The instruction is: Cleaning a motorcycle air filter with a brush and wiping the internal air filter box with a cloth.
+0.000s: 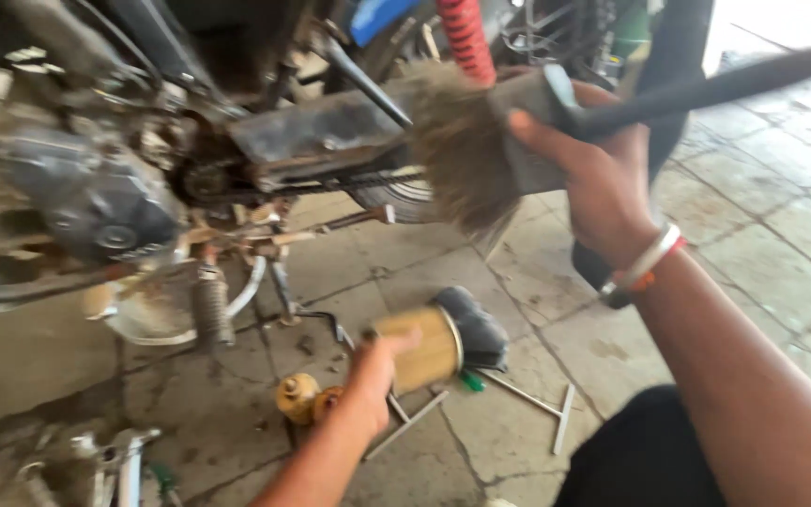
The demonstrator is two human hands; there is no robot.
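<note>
Beside motorcycle [143,178]: right hand [603,178] clamps brush [481,150]
Left hand [377,371]: closing on yellow can [429,347]
Progress: chain [349,183] still grimy

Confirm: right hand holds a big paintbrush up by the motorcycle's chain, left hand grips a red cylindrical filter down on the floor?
Not red. In the head view the filter in the left hand is yellowish-tan with a dark end cap. The rest stands: the right hand holds the paintbrush by the chain.
</note>
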